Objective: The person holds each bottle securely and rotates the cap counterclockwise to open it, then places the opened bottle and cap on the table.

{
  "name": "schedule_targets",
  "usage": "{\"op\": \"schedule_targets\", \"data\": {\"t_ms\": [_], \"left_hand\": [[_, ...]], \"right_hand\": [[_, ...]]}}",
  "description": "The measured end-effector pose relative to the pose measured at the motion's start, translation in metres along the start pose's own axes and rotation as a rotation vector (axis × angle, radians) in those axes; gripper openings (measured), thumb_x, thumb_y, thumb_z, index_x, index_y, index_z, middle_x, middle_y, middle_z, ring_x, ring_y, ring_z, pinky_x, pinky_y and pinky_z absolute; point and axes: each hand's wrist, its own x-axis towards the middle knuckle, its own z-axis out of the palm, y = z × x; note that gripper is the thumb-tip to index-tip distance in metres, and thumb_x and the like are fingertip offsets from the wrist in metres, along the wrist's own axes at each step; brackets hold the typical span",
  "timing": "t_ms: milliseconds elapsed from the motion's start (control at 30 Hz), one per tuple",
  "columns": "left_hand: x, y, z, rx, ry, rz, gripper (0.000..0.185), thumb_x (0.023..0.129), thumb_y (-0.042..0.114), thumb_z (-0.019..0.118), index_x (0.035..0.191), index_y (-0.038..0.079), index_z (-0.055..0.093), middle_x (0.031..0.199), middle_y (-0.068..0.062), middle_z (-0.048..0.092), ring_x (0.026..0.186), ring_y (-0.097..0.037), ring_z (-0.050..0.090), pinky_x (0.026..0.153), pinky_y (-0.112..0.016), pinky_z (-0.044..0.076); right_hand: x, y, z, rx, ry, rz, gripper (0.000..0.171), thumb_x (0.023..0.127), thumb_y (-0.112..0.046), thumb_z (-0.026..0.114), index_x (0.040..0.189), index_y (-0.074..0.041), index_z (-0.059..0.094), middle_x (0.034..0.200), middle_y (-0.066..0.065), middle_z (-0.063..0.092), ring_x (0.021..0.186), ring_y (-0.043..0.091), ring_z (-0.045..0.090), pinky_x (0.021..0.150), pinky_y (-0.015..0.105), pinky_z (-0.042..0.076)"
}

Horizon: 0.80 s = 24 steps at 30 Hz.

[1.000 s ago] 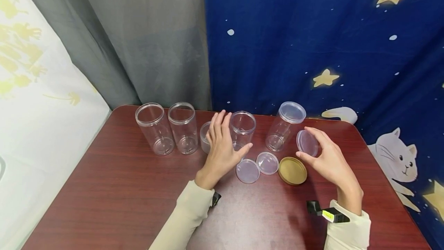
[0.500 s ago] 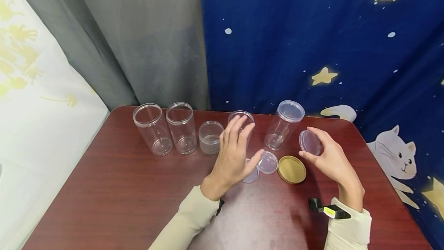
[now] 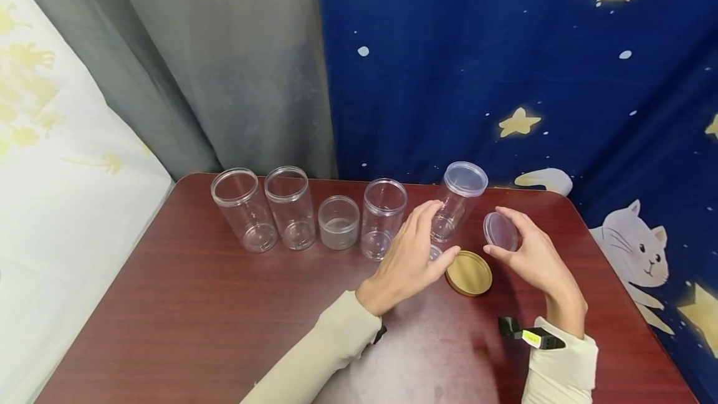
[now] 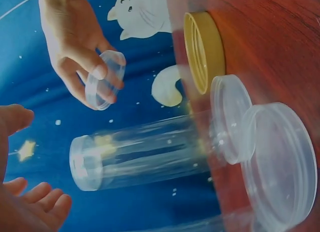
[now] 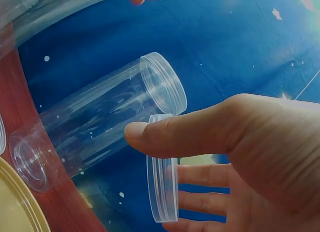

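My right hand (image 3: 535, 257) pinches a clear plastic lid (image 3: 500, 232) between thumb and fingers, holding it on edge above the table. My left hand (image 3: 411, 254) holds nothing; its fingers are spread, and it hovers in front of the tall clear jar that wears a lid (image 3: 465, 179). That lidded jar (image 4: 150, 152) shows whole in the left wrist view, behind the left fingers. Below the left hand lie two loose clear lids, mostly hidden by it in the head view; the left wrist view shows a nearer lid (image 4: 280, 167) and a farther lid (image 4: 232, 119). Beside them lies a gold lid (image 3: 469, 273).
Along the table's back edge stand two tall uncovered jars, the leftmost jar (image 3: 247, 217) and its neighbour (image 3: 293, 214), then a short jar (image 3: 339, 223) and another uncovered jar (image 3: 383, 223). A blue curtain (image 3: 426, 80) hangs close behind the brown table (image 3: 196, 329).
My left hand has moved right, from before the short jar, past the uncovered jar, to before the lidded jar. The right hand still holds its lid in nearly the same place.
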Motion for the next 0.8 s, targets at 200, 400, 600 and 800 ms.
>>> {"op": "schedule_targets", "data": {"t_ms": [200,400,600,800], "left_hand": [[0.006,-0.006,0.013,-0.025,-0.062,-0.114,0.083,0.085,0.033,0.077,0.148,0.002,0.033,0.146,-0.013,0.044,0.131,-0.024,0.050,0.110,-0.035,0.041],[0.015,-0.011,0.027,-0.027,-0.140,-0.229,0.092,0.084,0.039,0.077,0.151,0.002,0.025,0.153,-0.014,0.037,0.138,-0.025,0.043,0.114,-0.037,0.036],[0.023,-0.019,0.039,-0.033,-0.174,-0.313,0.096,0.083,0.040,0.078,0.153,0.004,0.022,0.156,-0.015,0.033,0.141,-0.027,0.040,0.114,-0.041,0.035],[0.030,-0.025,0.048,-0.024,-0.185,-0.355,0.098,0.083,0.041,0.078,0.154,0.005,0.020,0.156,-0.014,0.032,0.142,-0.026,0.038,0.114,-0.042,0.036]], "right_hand": [[0.000,0.002,0.000,0.007,-0.027,0.031,0.078,0.078,-0.012,0.082,0.145,0.000,0.042,0.142,0.029,0.045,0.119,0.048,0.050,0.094,0.067,0.043],[0.000,0.005,0.000,0.012,-0.036,0.044,0.077,0.079,-0.011,0.082,0.144,0.000,0.043,0.141,0.028,0.046,0.117,0.047,0.051,0.094,0.065,0.044],[0.000,0.010,0.003,0.018,-0.044,0.048,0.077,0.078,-0.012,0.082,0.144,0.000,0.043,0.141,0.028,0.047,0.117,0.046,0.052,0.095,0.064,0.043],[0.001,0.013,0.005,0.025,-0.059,0.054,0.077,0.078,-0.012,0.082,0.144,0.000,0.043,0.141,0.028,0.047,0.117,0.046,0.052,0.095,0.063,0.043]]}}
